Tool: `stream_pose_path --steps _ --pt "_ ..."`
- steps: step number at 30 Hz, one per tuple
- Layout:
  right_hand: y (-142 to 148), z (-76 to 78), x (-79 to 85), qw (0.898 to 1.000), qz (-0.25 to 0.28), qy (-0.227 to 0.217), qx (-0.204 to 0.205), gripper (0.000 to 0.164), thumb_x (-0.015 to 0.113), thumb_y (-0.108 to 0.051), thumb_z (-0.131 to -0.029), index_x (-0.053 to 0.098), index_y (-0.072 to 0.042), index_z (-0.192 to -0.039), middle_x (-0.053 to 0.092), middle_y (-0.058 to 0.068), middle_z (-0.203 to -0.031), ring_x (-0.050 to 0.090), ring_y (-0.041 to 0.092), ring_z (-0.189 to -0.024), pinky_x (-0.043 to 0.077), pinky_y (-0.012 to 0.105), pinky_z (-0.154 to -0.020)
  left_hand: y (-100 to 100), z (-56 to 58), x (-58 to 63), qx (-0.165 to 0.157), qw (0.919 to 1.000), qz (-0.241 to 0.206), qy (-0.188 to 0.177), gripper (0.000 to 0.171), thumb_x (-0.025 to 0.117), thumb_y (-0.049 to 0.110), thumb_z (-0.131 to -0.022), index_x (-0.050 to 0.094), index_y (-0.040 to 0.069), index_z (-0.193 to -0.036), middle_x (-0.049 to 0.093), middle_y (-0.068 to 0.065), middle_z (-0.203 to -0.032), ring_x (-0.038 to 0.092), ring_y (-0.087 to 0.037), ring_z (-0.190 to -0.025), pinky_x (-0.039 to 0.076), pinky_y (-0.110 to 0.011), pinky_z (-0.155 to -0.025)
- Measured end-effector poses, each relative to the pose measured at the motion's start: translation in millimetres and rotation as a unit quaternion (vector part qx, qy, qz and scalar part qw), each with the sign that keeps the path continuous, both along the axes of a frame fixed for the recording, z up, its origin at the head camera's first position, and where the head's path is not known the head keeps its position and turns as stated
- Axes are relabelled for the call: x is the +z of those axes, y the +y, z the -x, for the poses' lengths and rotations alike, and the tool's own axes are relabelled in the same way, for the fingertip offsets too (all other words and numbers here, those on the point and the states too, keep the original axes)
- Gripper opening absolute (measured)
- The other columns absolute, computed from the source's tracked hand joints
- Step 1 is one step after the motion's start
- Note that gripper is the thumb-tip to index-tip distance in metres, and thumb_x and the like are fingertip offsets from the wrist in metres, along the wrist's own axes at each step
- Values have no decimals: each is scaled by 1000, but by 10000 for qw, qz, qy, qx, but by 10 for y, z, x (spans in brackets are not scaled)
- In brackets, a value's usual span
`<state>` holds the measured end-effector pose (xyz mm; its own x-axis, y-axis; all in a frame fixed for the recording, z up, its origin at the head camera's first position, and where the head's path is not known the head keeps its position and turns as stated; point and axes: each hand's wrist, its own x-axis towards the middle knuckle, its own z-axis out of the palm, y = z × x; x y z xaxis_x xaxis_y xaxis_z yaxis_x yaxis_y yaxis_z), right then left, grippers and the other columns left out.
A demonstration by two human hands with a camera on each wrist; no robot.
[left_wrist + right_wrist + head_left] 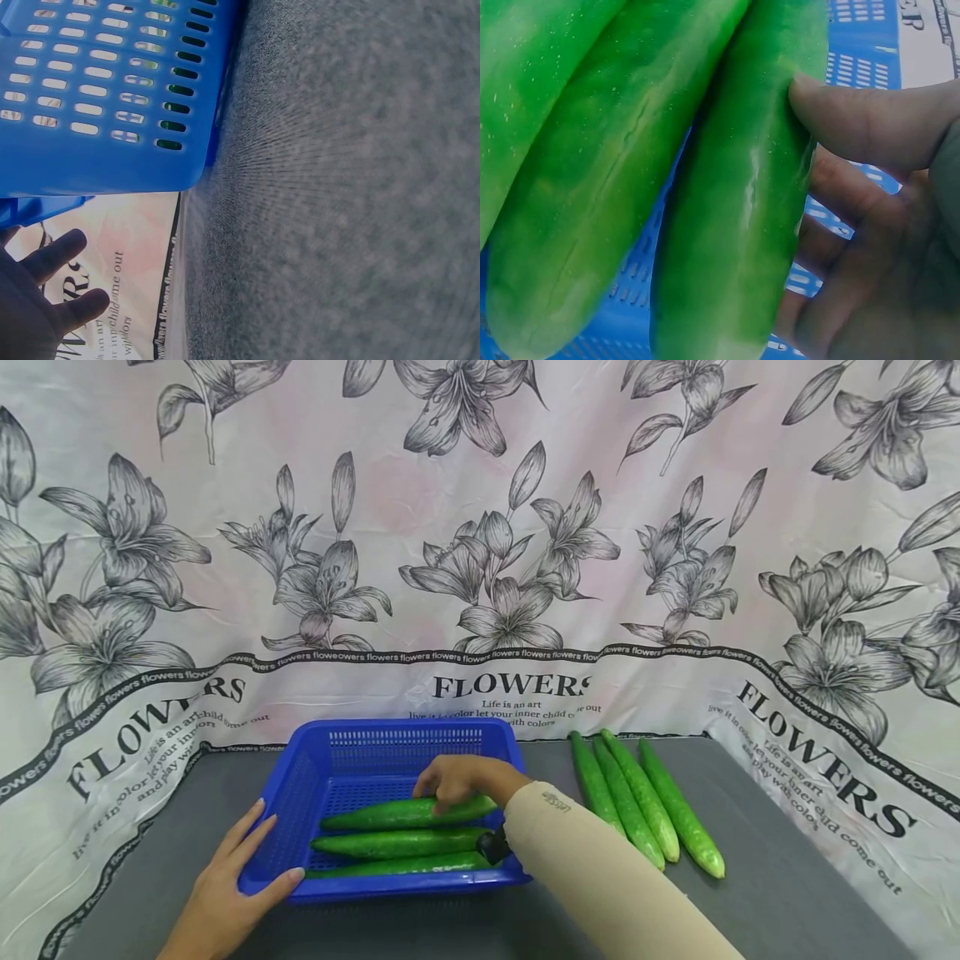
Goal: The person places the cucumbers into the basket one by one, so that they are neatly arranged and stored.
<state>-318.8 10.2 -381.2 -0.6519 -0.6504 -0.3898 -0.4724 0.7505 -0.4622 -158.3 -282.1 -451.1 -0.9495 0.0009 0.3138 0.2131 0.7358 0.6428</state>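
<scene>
We spread left hand [225,883], fingers [243,827] nearly straight, thumb [282,887] apart; we curl right hand [459,779], thumb opposite fingers, sleeved right forearm [600,860] slanting inward.

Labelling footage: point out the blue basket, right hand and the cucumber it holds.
Blue basket [397,887], head view: near rim.
Right hand [457,779], head view: its back.
Held cucumber [736,176], right wrist view: its middle.

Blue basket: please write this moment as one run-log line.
right hand: grips rearmost cucumber in blue plastic basket; left hand: at basket's near-left corner; basket: three cucumbers visible; gray tabletop: four cucumbers
</scene>
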Motion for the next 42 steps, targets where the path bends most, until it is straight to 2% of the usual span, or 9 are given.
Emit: stream_pose_path --steps 5,13,22,28,35,42 --pt "-32 5 -14 9998 -114 -49 -131 38 71 -6 -87 66 -16 -124 61 4 -126 54 19 -118 49 27 -90 2 1 6 12 10000 -12 38 75 76 36 -83 44 6 -145 22 -7 -156 28 -48 -133 31 -71 -88" --pt "-17 -5 -77 9995 -233 151 -119 38 73 -8 -86 68 -18 -123 63 5 -121 57 19 -113 48 29 -92 1 -3 4 45 10000 10 -66 77 76 38 -83 43 6 -145 22 -7 -157 27 -48 -133 31 -71 -88" --pt "-16 -5 -100 9998 67 -45 -193 35 71 -8 -87 69 -15 -121 65 0 -120 58 17 -113 49 28 -91 4 10 9 57 9998 62 -181 78 75 40 -84 43 5 -146 20 -7 -157 27 -48 -134 30 -72 -88" --pt "-1 -25 -95 9987 392 -103 -298 33 68 -8 -89 67 -10 -122 65 3 -120 59 19 -111 50 30 -90 9 8 23 55 9996 63 -274 78 74 41 -85 41 5 -146 19 -8 -157 26 -49 -134 30 -73 -89" --pt "114 -89 50 9941 979 -41 -457 32 66 -11 -92 66 -13 -124 65 6 -119 61 18 -105 52 31 -86 45 17 0 -22 9999 13 -146 77 75 39 -84 43 5 -146 21 -7 -157 27 -48 -134 31 -72 -88" --pt "186 -151 261 9869 1490 135 -600 32 66 -16 -93 65 -20 -125 65 -2 -119 60 16 -108 49 37 -91 23 -11 15 -25 9998 -102 -154 78 73 39 -86 39 6 -148 18 -6 -158 24 -49 -135 30 -74 -87"
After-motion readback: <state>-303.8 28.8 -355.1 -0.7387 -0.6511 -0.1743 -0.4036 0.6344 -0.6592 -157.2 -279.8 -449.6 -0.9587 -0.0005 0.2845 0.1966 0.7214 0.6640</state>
